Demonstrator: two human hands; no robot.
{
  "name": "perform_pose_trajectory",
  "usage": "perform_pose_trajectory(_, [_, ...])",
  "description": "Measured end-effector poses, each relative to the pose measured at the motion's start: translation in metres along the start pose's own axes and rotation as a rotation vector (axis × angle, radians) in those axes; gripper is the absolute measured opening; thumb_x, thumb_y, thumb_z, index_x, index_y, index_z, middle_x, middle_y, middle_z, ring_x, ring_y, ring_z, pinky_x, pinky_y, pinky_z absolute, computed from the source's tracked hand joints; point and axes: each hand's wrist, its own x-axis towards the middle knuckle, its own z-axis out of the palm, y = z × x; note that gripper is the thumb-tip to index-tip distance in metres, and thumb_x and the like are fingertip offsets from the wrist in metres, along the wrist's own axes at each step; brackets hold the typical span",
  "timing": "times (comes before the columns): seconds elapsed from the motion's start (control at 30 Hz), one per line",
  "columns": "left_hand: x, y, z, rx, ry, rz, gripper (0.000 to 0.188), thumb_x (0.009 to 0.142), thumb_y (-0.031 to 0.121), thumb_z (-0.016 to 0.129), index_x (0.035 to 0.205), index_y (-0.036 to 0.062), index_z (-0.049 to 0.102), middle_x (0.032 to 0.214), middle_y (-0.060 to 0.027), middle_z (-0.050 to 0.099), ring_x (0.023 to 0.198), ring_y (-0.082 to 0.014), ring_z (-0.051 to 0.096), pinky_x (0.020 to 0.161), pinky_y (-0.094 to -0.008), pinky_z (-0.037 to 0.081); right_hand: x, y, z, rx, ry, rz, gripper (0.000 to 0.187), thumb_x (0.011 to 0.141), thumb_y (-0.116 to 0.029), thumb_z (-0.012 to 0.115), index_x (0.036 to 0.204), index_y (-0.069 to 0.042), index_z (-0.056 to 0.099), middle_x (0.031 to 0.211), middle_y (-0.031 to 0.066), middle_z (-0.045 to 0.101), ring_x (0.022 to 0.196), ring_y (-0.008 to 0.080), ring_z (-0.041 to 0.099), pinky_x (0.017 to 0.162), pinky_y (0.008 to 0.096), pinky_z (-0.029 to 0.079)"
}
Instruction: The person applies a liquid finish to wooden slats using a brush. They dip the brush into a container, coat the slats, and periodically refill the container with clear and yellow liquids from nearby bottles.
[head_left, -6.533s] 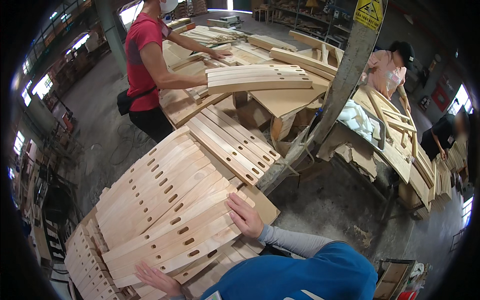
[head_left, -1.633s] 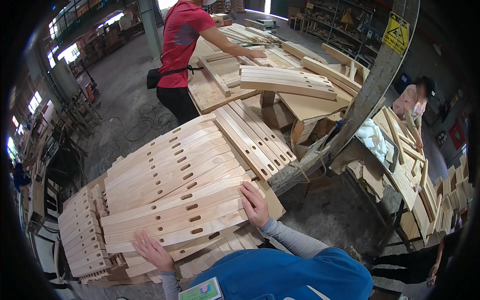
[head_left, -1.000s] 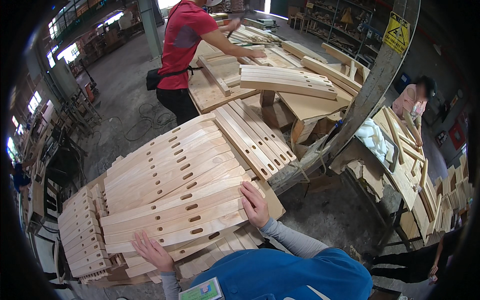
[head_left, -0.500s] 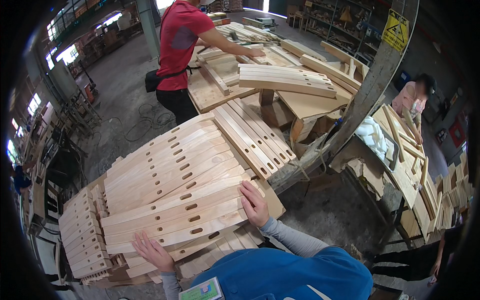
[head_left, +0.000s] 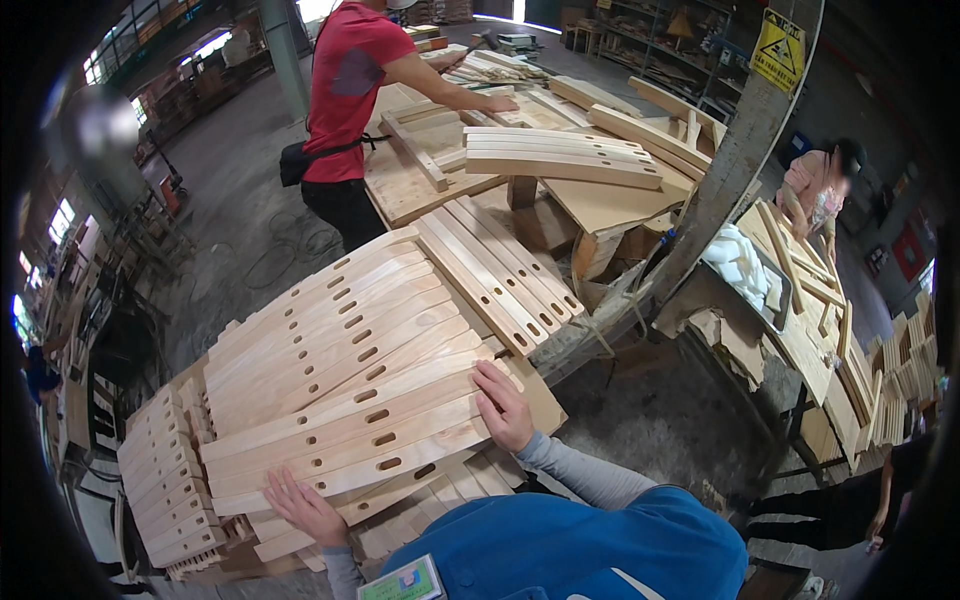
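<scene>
Several pale, slightly curved wooden slats (head_left: 345, 440) with oval slots lie side by side in front of me, on top of a larger layer of the same slats. My left hand (head_left: 305, 508) rests on their near left end, fingers stretched out and spread over the wood. At the right end of the slats, my right hand (head_left: 506, 405) lies with its fingers extended over the slat ends. Neither hand grips anything. Beyond them spreads a fan of slotted slats (head_left: 330, 330), and a separate row of straighter slotted pieces (head_left: 500, 275) sits to its right.
Stacked slats (head_left: 170, 475) stand at the left. A post (head_left: 715, 185) with a yellow warning sign rises at right. Across the far workbench (head_left: 405, 195), a person in red (head_left: 350, 90) holds a hammer (head_left: 487, 40). Another person (head_left: 820, 195) works beside a bench at right.
My hands stay on the slats with hardly any movement. The co-worker in red has raised the hammer. The person at the right has shifted posture. The whole view has moved slightly.
</scene>
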Motion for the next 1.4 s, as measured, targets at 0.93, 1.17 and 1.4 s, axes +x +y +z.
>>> perform_pose_trajectory(0.93, [0.003, 0.017, -0.002, 0.345, 0.321, 0.415, 0.034, 0.093, 0.023, 0.038, 0.114, -0.0009, 0.049, 0.112, -0.0166, 0.054, 0.108, -0.0322, 0.049, 0.093, -0.0475, 0.036, -0.009, 0.013, 0.006, -0.059, 0.02, -0.011, 0.033, 0.083, -0.01, 0.046, 0.113, 0.002, 0.051, 0.125, 0.0173, 0.045, 0.119, 0.0308, 0.039, 0.1, 0.0378, 0.03])
perform_pose_trajectory(1.17, [0.002, 0.05, 0.035, 0.197, 0.288, 0.647, 0.039, 0.093, 0.027, 0.037, 0.117, -0.0022, 0.046, 0.116, -0.0178, 0.05, 0.111, -0.0335, 0.045, 0.095, -0.0472, 0.032, -0.012, 0.019, 0.009, -0.149, 0.06, -0.044, 0.03, 0.081, -0.007, 0.047, 0.109, 0.003, 0.052, 0.123, 0.0173, 0.045, 0.118, 0.0315, 0.039, 0.1, 0.038, 0.032])
perform_pose_trajectory(1.4, [0.002, 0.069, 0.057, 0.036, 0.275, 0.734, 0.043, 0.092, 0.03, 0.035, 0.121, -0.0027, 0.042, 0.122, -0.0185, 0.045, 0.116, -0.0344, 0.039, 0.099, -0.0478, 0.025, -0.014, 0.016, 0.012, -0.097, 0.066, -0.036, 0.031, 0.08, -0.008, 0.046, 0.109, 0.003, 0.051, 0.122, 0.0188, 0.044, 0.118, 0.0324, 0.039, 0.099, 0.0387, 0.032])
